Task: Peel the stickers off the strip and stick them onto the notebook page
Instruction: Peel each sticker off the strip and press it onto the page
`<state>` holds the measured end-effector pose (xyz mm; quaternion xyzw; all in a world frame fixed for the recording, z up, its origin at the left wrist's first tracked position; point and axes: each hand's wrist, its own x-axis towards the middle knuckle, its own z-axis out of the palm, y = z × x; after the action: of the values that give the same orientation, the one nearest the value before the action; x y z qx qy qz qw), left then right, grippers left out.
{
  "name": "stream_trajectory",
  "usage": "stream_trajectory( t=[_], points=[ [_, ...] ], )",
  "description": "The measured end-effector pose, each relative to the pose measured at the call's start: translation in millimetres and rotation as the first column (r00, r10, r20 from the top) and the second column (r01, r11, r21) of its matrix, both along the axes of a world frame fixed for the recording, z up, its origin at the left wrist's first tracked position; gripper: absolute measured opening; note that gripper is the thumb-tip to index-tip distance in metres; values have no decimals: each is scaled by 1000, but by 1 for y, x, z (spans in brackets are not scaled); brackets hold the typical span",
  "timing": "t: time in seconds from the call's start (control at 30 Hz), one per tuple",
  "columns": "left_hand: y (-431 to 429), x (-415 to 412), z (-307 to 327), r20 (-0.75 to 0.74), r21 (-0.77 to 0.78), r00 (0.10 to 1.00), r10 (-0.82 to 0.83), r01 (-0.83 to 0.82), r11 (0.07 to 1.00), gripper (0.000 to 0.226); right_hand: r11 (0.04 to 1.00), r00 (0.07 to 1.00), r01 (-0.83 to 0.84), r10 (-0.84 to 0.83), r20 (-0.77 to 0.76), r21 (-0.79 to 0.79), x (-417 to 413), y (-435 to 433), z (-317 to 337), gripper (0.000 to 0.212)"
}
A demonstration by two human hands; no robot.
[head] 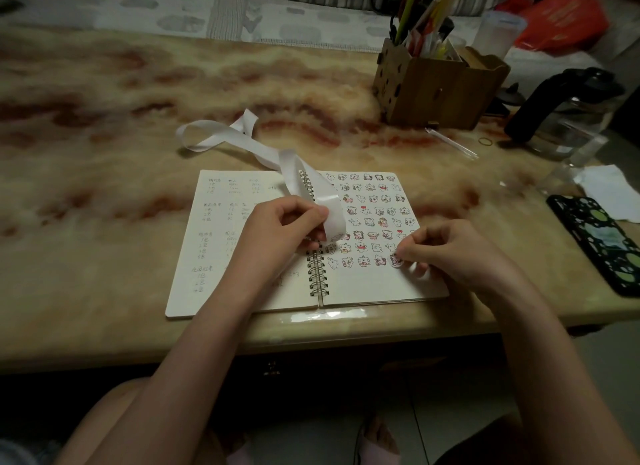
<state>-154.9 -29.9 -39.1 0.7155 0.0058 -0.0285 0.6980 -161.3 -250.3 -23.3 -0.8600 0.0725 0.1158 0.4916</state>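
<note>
A limp white strip [242, 140] is pinched near its curled end by the left hand [287, 226] above the open notebook [214, 257]. A tiny sticker [396, 259] is pinched by the right hand [450, 250] against its right page [374, 286]; flimsy and tacky, it is likely best held by its edge.

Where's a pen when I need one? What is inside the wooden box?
Pens of several colours stick out of the top of the wooden box. Its walls hide their lower ends and anything lying at the bottom.
</note>
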Motion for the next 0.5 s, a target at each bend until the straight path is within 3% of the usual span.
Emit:
stream_trajectory(
  t=[0.5],
  points=[
    [1,0,-1,11,7,1000,-10,10,1000,14,999,1000,25,-25,15,-26,-1,6,-1,7]
  ],
)
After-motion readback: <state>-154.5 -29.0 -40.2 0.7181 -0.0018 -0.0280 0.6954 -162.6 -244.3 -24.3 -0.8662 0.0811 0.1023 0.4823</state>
